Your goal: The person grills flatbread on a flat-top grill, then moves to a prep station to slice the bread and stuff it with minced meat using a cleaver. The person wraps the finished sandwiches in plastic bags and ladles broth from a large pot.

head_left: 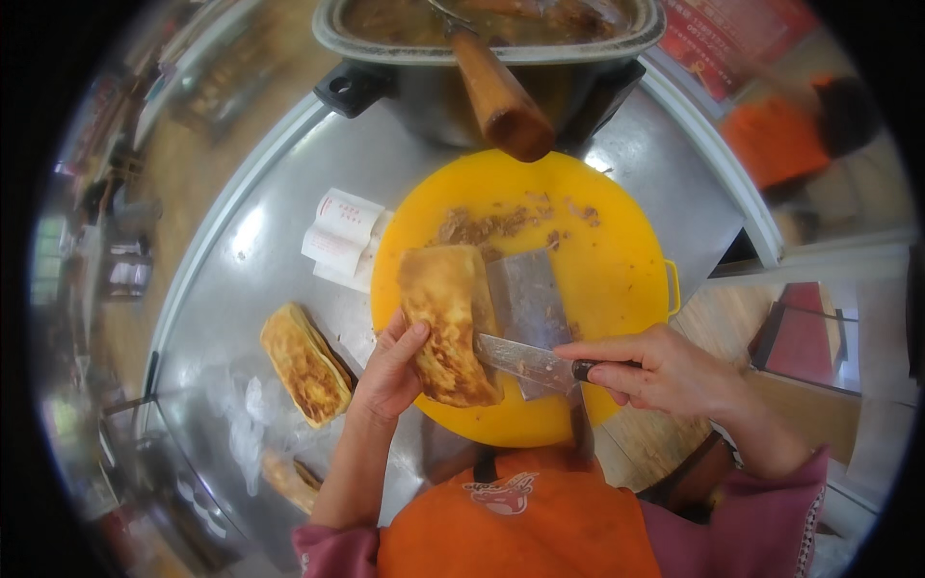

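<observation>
My left hand [394, 368] grips a browned rectangular flatbread [442, 325] by its left edge, above a round yellow cutting board [614, 238]. In my right hand [643, 372] is a knife [527, 361] with a dark handle. Its blade points left and meets the bread's right side; whether the tip is inside cannot be told. Beneath the knife, a broad cleaver [527, 303] lies flat on the board, its handle toward me. Chopped brown meat [477, 225] is scattered over the board's far half.
A pot of broth [498, 94] with a wooden-handled ladle [502, 101] stands beyond the board. Left on the metal counter [238, 282] are paper slips [343, 231], another flatbread [307, 365], clear plastic bags [249, 426] and a partly hidden bread [289, 480].
</observation>
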Demonstrator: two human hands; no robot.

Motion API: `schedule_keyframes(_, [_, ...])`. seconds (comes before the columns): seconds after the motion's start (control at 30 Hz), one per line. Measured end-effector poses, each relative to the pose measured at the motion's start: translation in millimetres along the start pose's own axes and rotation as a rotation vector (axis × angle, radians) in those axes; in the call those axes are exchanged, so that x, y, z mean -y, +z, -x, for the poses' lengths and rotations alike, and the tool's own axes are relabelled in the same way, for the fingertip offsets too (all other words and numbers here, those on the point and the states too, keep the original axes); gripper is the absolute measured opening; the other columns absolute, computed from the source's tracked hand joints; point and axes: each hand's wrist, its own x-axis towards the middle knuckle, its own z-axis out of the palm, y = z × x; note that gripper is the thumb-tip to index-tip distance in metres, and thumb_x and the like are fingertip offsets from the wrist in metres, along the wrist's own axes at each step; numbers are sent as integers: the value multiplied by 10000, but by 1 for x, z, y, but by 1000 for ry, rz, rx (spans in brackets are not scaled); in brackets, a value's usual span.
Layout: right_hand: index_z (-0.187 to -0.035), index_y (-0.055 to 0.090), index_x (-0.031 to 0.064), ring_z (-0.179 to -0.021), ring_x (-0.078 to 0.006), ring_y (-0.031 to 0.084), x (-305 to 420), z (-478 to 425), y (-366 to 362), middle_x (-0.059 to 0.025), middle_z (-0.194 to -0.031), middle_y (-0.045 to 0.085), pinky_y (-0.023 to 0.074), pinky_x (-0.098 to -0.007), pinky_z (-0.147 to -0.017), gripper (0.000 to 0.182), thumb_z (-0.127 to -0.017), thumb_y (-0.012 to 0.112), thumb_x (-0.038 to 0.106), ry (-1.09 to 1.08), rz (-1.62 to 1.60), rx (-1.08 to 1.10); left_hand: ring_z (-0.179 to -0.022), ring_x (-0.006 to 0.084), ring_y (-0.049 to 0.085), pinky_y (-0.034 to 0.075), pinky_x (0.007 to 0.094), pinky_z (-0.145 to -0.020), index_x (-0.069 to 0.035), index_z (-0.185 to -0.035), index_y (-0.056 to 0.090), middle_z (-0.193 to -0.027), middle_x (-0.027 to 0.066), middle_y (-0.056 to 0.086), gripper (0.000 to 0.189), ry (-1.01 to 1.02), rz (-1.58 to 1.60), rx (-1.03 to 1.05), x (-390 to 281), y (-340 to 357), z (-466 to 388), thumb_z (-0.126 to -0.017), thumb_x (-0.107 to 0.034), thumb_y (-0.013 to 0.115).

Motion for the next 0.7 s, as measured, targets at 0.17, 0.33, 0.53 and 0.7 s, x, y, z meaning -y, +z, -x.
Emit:
schedule_keyframes(0.17, [-1238, 518, 125, -468, -27, 387, -9, -14, 4, 11, -619, 486, 326, -176, -406, 341, -900, 477, 104, -16, -201, -161, -1084, 171, 515, 431, 345, -921, -102, -1265, 420, -1186, 38, 530, 461, -11, 35, 20, 10, 6, 3, -844, -164, 598])
schedule_keyframes(0.33, [-1233, 525, 129, -466, -20, 377, -2, -20, 11, 11, -630, 491, 319, -165, -407, 340, -896, 483, 99, 47, -365, -116, -1078, 179, 519, 431, 351, -922, -105, -1265, 411, -1184, 35, 527, 451, 12, 116, -22, 12, -8, -4, -855, -179, 583])
schedule_keyframes(0.53, [-1227, 536, 162, -492, -40, 426, -20, -15, 5, 17, -615, 498, 365, -182, -478, 336, -896, 489, 127, -113, 18, 15, -1049, 175, 537, 447, 339, -902, -99, -1233, 445, -1151, 34, 548, 391, 48, 132, -96, -2, -3, -5, -869, -175, 565])
schedule_keyframes(0.7, [-1236, 527, 184, -502, -46, 436, 2, -22, -3, 14, -589, 483, 376, -202, -487, 344, -896, 494, 148, 10, 36, 190, -1030, 159, 545, 466, 314, -875, -84, -1203, 471, -1128, 42, 559, 358, 39, 28, -83, 1, 3, -9, -864, -143, 568])
